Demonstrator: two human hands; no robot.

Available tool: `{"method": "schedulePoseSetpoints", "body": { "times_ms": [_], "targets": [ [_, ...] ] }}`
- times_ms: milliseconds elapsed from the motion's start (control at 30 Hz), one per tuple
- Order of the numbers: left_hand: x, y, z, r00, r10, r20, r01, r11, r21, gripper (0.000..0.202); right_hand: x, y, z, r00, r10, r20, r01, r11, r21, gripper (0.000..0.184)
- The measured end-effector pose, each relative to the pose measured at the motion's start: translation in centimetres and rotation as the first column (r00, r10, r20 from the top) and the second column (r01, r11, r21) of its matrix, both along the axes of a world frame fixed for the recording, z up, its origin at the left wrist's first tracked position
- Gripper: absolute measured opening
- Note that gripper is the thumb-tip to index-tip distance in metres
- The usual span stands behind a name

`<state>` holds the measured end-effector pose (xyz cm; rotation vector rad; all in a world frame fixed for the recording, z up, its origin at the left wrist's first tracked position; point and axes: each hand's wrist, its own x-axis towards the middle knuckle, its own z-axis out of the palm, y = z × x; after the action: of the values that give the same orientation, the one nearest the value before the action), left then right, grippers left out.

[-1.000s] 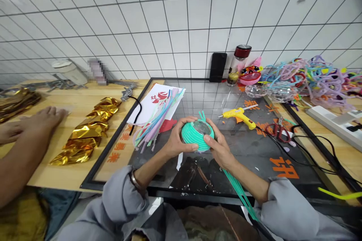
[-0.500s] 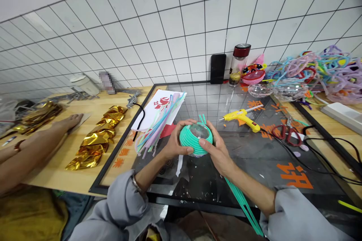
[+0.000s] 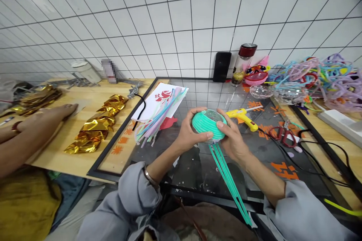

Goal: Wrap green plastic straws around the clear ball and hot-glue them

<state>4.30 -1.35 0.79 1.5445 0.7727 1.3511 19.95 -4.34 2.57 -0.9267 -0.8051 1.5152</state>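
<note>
I hold a clear round shell wrapped in teal pipe cleaner (image 3: 208,128) between both hands above a glass-topped board (image 3: 254,150). My left hand (image 3: 189,136) cups its left side with the thumb laid across the front. My right hand (image 3: 233,140) grips its right side. Long teal pipe cleaner tails (image 3: 229,180) hang from under the shell toward my lap. A yellow glue gun (image 3: 242,116) lies just behind my right hand.
A bundle of pastel pipe cleaners (image 3: 158,117) lies on a white sheet to the left. Red scissors (image 3: 279,134), black cables, clear half shells (image 3: 261,91), a jar (image 3: 243,63) and a phone (image 3: 221,66) sit behind. Another person's arm (image 3: 36,128) rests by gold foil pieces (image 3: 94,128) on the wooden table.
Both hands have lifted the wrapped shell and shifted it right, turning it; the teal tails now hang beneath it toward me. The view has swung.
</note>
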Motion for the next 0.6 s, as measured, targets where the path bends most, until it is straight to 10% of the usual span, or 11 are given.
{"method": "schedulePoseSetpoints", "body": {
  "times_ms": [600],
  "targets": [
    [-0.7,1.0,-2.8,1.0,-0.025,0.004,0.024,0.998,0.059,0.073,-0.7,0.8,-2.0,0.998,-0.029,0.061,0.03,0.999,-0.019,0.097]
  ]
}}
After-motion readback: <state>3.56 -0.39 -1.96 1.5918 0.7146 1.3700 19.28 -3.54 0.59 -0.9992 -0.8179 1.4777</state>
